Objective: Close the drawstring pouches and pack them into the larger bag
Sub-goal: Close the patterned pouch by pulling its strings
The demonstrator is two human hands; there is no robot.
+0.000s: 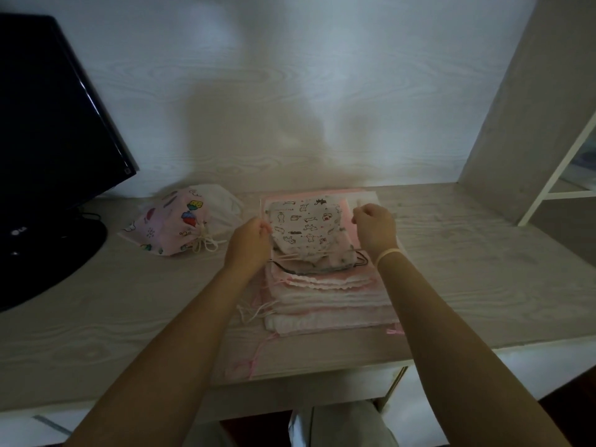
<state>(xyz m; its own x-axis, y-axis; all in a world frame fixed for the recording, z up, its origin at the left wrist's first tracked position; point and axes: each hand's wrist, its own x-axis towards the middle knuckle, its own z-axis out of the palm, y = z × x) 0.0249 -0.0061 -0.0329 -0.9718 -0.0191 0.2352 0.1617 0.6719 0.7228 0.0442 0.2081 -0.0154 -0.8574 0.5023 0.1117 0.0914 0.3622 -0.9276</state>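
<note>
A small white pouch printed with black cartoon animals (304,227) lies on top of a stack of flat pink and white drawstring pouches (329,298). My left hand (250,243) pinches a drawstring at the pouch's left side. My right hand (374,229) pinches the drawstring at its right side. The pouch's near opening is gathered and puckered. To the left on the desk sits a pink pouch with colourful prints (167,227), drawn closed with a knotted cord, and a white bag (222,204) lies behind it.
A black monitor (54,124) on a round base (42,262) fills the left side. A wall panel (529,108) and a white frame (561,175) stand at the right. The desk's front edge (290,382) runs below the stack, with loose pink cords hanging near it.
</note>
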